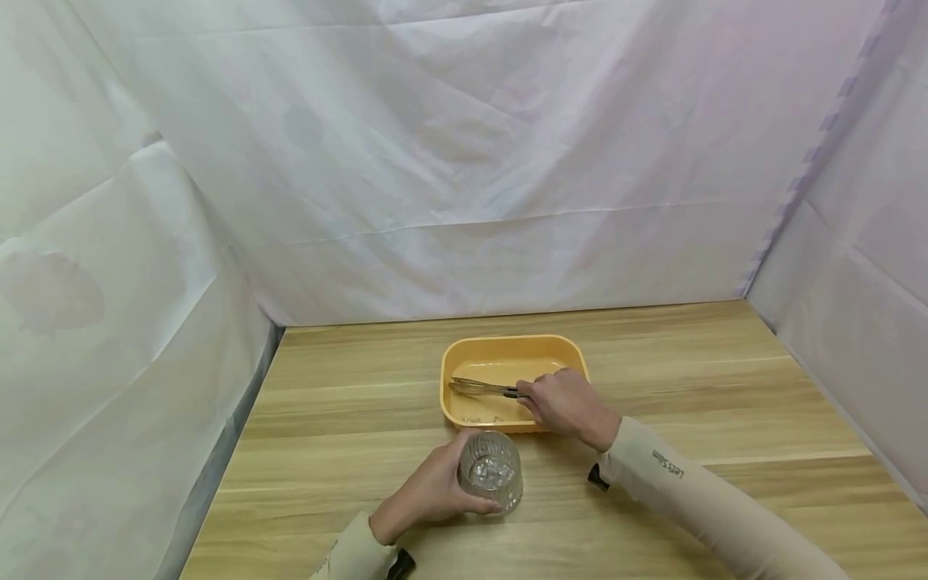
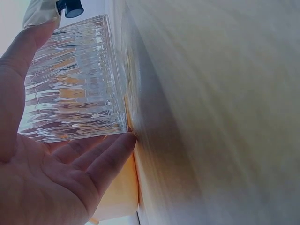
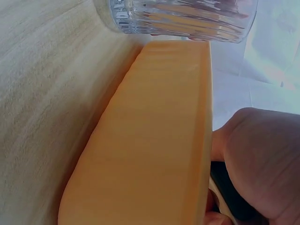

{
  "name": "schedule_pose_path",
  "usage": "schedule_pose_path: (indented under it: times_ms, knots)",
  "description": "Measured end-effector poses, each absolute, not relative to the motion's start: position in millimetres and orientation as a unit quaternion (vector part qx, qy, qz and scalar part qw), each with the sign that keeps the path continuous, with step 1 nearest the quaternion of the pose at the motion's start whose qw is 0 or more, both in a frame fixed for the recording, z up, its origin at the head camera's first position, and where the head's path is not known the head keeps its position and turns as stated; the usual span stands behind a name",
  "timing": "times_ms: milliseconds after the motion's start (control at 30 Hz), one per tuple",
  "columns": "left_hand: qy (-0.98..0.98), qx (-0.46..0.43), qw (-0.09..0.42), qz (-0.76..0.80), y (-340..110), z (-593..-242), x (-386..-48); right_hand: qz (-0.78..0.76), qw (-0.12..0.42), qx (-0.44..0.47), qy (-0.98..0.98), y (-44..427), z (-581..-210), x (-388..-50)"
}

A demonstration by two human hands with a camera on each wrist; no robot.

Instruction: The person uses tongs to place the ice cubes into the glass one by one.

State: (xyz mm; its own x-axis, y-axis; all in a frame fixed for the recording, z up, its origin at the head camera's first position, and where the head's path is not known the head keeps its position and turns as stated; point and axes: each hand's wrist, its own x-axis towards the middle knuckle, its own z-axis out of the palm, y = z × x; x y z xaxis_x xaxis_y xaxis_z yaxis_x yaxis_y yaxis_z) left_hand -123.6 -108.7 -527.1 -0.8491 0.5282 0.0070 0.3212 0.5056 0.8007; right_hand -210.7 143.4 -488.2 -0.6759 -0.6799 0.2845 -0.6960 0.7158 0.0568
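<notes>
My left hand (image 1: 435, 483) holds a clear ribbed glass (image 1: 491, 474) on the wooden table, thumb on the near side and fingers on the far side. In the left wrist view the glass (image 2: 77, 84) stands between thumb and fingers. Whether anything lies in it, I cannot tell. My right hand (image 1: 565, 403) grips metal tongs (image 1: 478, 388) by their dark handle. Their tips reach over the left part of a yellow-orange tub (image 1: 507, 345), just beyond the glass. A few small clear bits (image 1: 471, 419) lie along its near side. The right wrist view has the tub's outer wall (image 3: 145, 131) in front.
Wood-grain table (image 1: 348, 403) surrounds the tub and glass. White cloth hangs (image 1: 464, 161) behind it, and more cloth stands at the left (image 1: 109, 322) and right sides. Dark wrist straps (image 1: 598, 478) show at the sleeves.
</notes>
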Motion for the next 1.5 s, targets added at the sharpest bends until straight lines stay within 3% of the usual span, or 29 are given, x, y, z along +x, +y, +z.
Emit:
schedule_pose_path:
  times_ms: [233,567,967,1500]
  knots:
    - [0.861,0.249,0.115,0.428,-108,-526,-123,0.0,0.182,0.379,-0.907,149,-490,-210]
    - [0.859,0.256,0.112,0.429,-109,-526,-124,-0.011,0.174,0.372,-0.912,157,-486,-206]
    - [0.862,0.254,0.109,0.424,-109,-526,-124,-0.038,0.221,0.368,-0.902,167,-476,-203]
    - [0.863,0.253,0.117,0.422,-109,-526,-124,-0.041,0.224,0.353,-0.908,184,-457,-196]
